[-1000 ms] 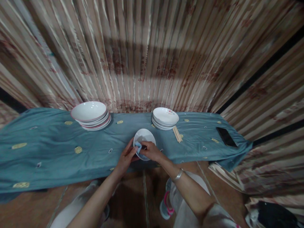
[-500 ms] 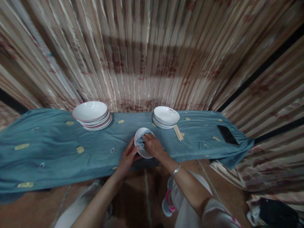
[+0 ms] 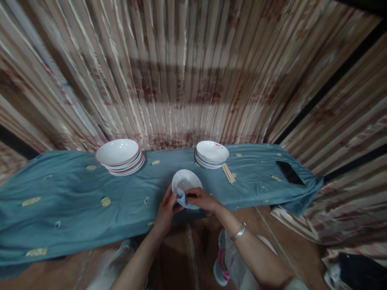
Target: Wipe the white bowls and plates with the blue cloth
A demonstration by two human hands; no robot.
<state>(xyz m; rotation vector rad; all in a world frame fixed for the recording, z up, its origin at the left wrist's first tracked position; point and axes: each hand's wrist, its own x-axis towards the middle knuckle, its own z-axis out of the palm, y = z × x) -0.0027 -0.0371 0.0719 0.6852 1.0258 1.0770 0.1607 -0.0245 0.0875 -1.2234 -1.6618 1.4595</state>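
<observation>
A white bowl (image 3: 187, 177) is tilted up over the front part of the table, its inside facing me. My left hand (image 3: 167, 207) grips its left rim, thumb on the near edge and fingers behind. Bunched in my right hand (image 3: 204, 199) is a light blue cloth (image 3: 181, 197), pressed against the near inner side of the bowl. The fingers of my right hand are closed round the cloth. The bowl's underside is hidden.
A stack of white bowls with red rims (image 3: 117, 152) stands at the back left. Right of centre is a stack of white plates (image 3: 212, 151), with several chopsticks (image 3: 229, 173) beside it. A black phone (image 3: 289, 172) lies at the right on the blue tablecloth (image 3: 127, 201).
My right hand and the cloth have moved from the bowl's far inner side to its near edge. The bowl is tilted differently. The view has shifted slightly.
</observation>
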